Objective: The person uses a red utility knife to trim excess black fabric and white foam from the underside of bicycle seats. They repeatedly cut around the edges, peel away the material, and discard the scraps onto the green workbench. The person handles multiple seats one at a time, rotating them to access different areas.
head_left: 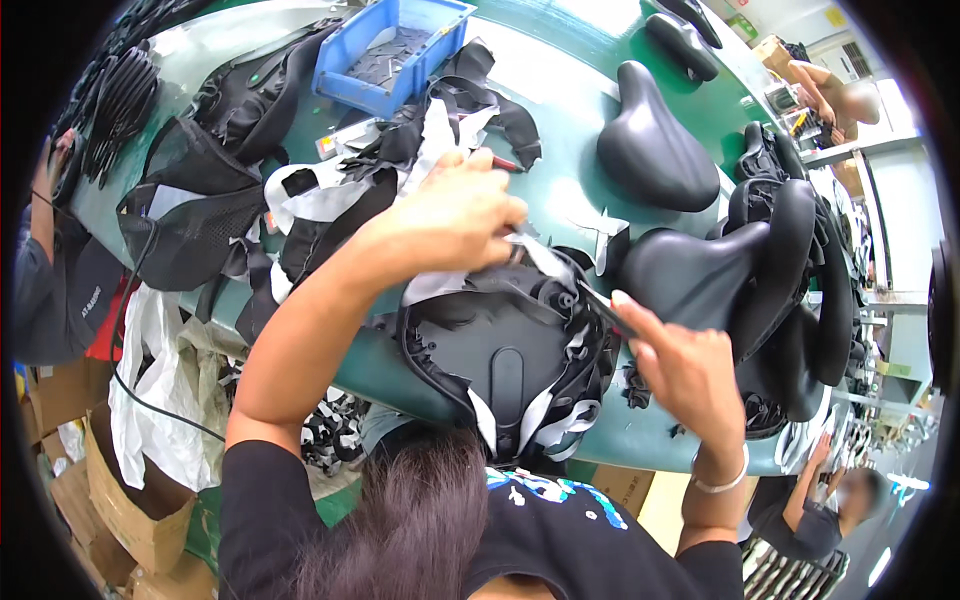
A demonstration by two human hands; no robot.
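I see a green worktable [560, 190], cardboard boxes [130, 510] on the floor at left, bright light upper right.

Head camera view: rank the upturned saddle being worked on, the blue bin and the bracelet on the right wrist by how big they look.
1. Upturned saddle, largest, though it is nearest the camera.
2. Blue bin, clearly smaller here, but farther away and bent by the fisheye, so true size is unsure.
3. Bracelet, smallest.

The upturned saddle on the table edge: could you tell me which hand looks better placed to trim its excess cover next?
Probably the right hand: it holds a thin dark tool against the upturned saddle, while the left hand pinches the flap.
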